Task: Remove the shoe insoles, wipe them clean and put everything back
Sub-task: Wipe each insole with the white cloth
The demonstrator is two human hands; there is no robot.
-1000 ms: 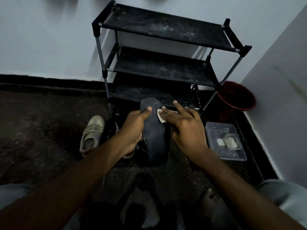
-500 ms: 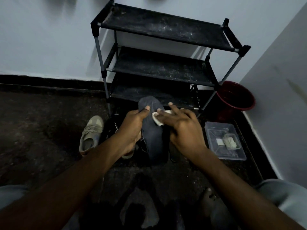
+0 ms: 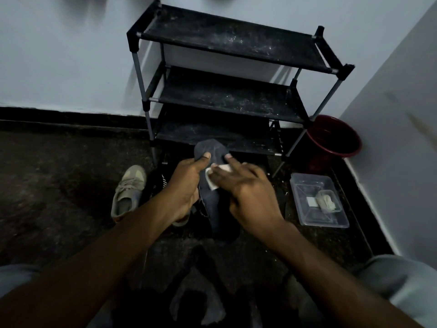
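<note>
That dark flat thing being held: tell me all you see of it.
It is a dark grey shoe insole, long, flat and thin, seemingly fabric-faced foam, with faint creases near its rounded toe. It is held lengthwise, toe end pointing away toward the black shoe rack, heel end toward the person. The left hand grips its left edge, thumb on the top face. The right hand presses a small white wipe onto it with straight fingers.
</note>
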